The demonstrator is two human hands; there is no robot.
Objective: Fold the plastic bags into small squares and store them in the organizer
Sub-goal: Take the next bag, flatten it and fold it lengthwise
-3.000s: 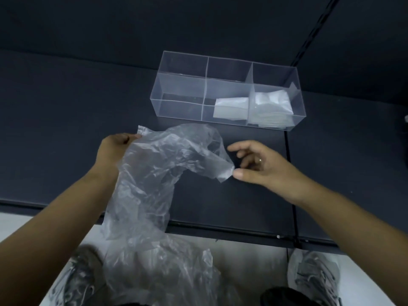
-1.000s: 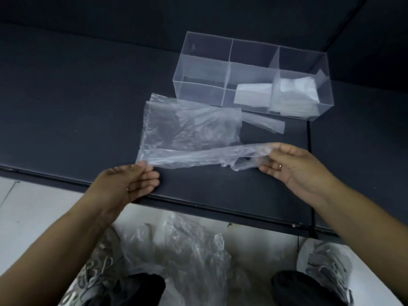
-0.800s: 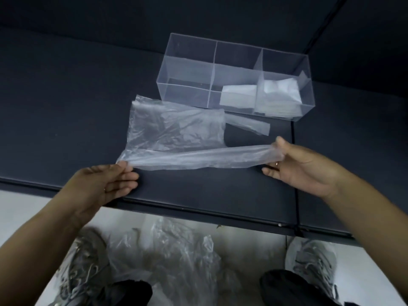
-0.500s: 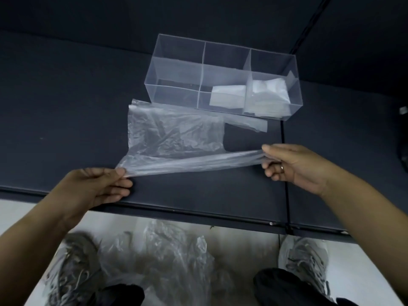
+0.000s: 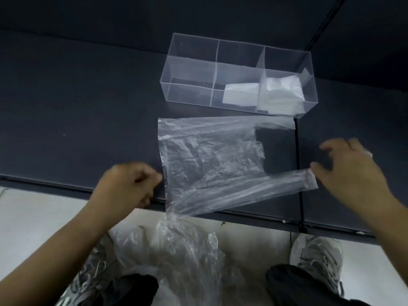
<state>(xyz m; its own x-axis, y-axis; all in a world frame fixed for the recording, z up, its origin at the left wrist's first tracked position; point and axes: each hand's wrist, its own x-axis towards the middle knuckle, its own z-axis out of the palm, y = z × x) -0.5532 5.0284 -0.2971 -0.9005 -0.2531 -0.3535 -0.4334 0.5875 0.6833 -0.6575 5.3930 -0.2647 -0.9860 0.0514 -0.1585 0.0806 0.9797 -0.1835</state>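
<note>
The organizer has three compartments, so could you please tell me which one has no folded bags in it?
The left compartment of the organizer holds nothing; the middle one holds one folded bag and the right a stack of folded bags.

A dark, matte surface (image 5: 84,102) fills the upper part of the view, made of panels that meet at a thin seam (image 5: 298,164) running front to back on its right side. Behind the surface rises a wall (image 5: 132,14) of the same dark tone, with a black vertical strip (image 5: 324,25) above the seam. The front edge (image 5: 66,187) of the surface is a narrow dark lip. Below that lip lies a pale, smooth floor (image 5: 33,219), evenly lit.
</note>
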